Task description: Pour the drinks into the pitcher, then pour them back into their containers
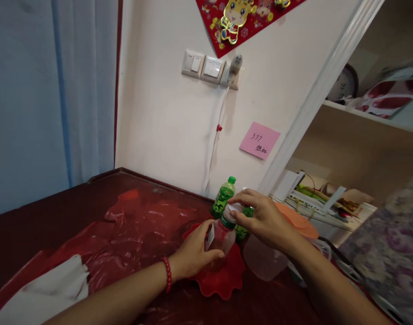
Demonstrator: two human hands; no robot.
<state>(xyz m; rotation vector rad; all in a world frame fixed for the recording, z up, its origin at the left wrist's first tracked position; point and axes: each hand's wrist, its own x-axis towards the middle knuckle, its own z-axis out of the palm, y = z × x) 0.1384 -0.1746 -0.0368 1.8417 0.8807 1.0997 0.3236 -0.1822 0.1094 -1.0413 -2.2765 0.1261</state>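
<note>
A clear plastic bottle point(227, 239) with a green neck band and a white cap point(232, 209) stands over a red scalloped dish point(223, 282). Wrapped around the bottle's body is my left hand point(196, 253), with a red bead bracelet at its wrist. My right hand point(255, 214) has its fingers closed about the white cap. Right behind them stands a green-labelled bottle point(223, 197) with a green cap. Another green-labelled bottle point(241, 230) is partly hidden by my right hand.
Crumpled red plastic film point(138, 230) covers much of the dark red table, with a white cloth point(47, 289) at front left. A translucent tub point(265, 257) and its orange lid point(296, 221) stand at right. A white cord point(213, 153) hangs from the wall socket.
</note>
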